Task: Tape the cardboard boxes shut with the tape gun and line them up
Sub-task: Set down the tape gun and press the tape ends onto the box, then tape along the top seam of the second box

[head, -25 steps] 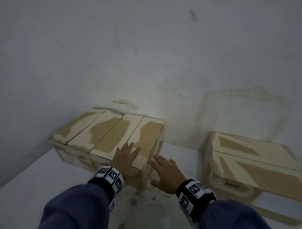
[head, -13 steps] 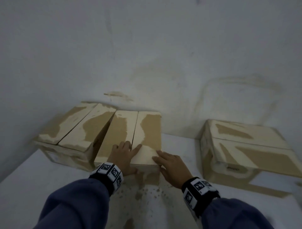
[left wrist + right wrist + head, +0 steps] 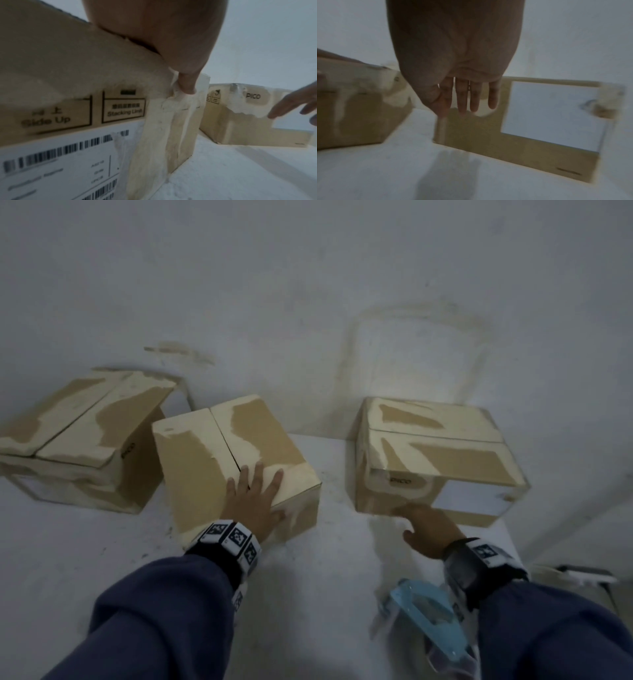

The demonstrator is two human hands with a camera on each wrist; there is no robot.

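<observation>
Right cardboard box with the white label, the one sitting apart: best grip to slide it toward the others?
Judging from its pose: don't pinch; the closed right cardboard box with the white label looks too wide for one hand. Take it by its short ends, the right hand flat on the right end and pushing left across the white table. The left hand, resting on the middle cardboard box, can steady the near-left corner.

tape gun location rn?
Head view, bottom right: the blue tape gun lies on the white table, beneath the right hand's wrist and nearer the person than the right box. Neither hand holds it.
</observation>
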